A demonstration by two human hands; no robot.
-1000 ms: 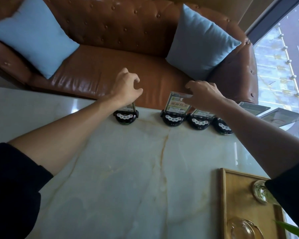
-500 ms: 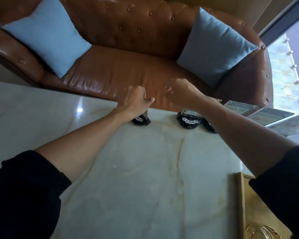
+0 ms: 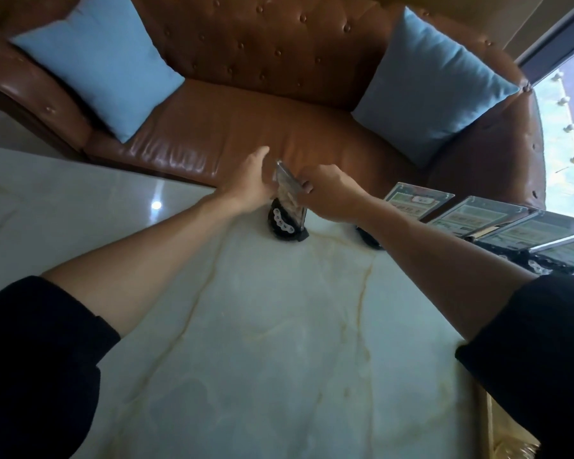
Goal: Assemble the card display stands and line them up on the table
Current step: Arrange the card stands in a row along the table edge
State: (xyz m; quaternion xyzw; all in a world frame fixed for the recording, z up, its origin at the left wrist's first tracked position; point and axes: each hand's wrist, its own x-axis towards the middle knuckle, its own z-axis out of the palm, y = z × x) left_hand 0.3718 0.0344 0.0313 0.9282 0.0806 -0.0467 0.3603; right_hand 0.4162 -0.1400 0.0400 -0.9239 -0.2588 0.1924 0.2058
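Note:
A clear card holder (image 3: 287, 193) stands in a round black base (image 3: 284, 225) at the far edge of the marble table (image 3: 279, 326). My left hand (image 3: 249, 183) grips its left side. From the right, my right hand (image 3: 332, 192) pinches the card's right edge with thumb and fingers. To the right stand three more card stands (image 3: 418, 200), (image 3: 478, 217), (image 3: 540, 231) in a row, their cards tilted back. The black base (image 3: 368, 238) of the nearest one peeks out under my right forearm.
A brown leather sofa (image 3: 246, 120) runs just behind the table edge, with two blue cushions (image 3: 96, 64), (image 3: 431, 91). A wooden tray corner (image 3: 507, 438) shows at the bottom right. A window (image 3: 570, 127) is at the far right.
My right hand has left the row of stands and moved left onto the leftmost stand, which my left hand was holding. The stand has shifted right toward the row. The camera view swung left.

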